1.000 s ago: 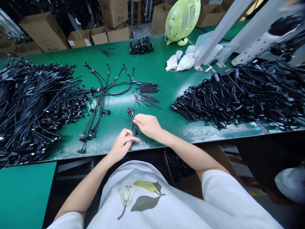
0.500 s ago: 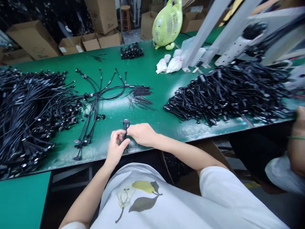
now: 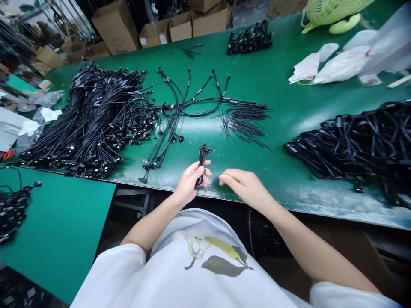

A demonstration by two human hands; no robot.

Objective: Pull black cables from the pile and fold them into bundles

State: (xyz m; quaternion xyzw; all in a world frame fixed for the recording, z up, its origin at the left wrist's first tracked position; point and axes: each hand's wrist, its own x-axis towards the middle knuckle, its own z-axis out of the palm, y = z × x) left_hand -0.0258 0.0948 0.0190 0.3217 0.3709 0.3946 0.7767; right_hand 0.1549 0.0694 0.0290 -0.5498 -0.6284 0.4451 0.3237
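Where the counter (image 3: 276,81) runs off to the left, I see a broad heap of long cables (image 3: 93,115) lying at full length, none looped that I can make out; those look like the share left to do, and it's plenty. Next along, a few loose cables (image 3: 175,115) are stretched out across one another beside the heap, uncoiled too. Near the front edge, the person's left hand (image 3: 189,182) has its fingers closed around one folded bundle (image 3: 203,155), thumb across it, a connector poking out above the grip. I'd judge the folding of this one done or nearly so; whether anything is tied round it I can't tell, since the fingers cover its middle. Just to its right and clear of it, the right hand (image 3: 242,183) has thumb and fingertips drawn together; nothing shows in them, though a thin strand would be too small to spot. Behind the hands lie thin black ties (image 3: 247,115), scattered and seemingly enough for many more. A small dark stack (image 3: 250,38) sits farther back. Over on the right, a big heap of coiled cables (image 3: 359,145) spreads out of view; I take those as finished, a good many already.
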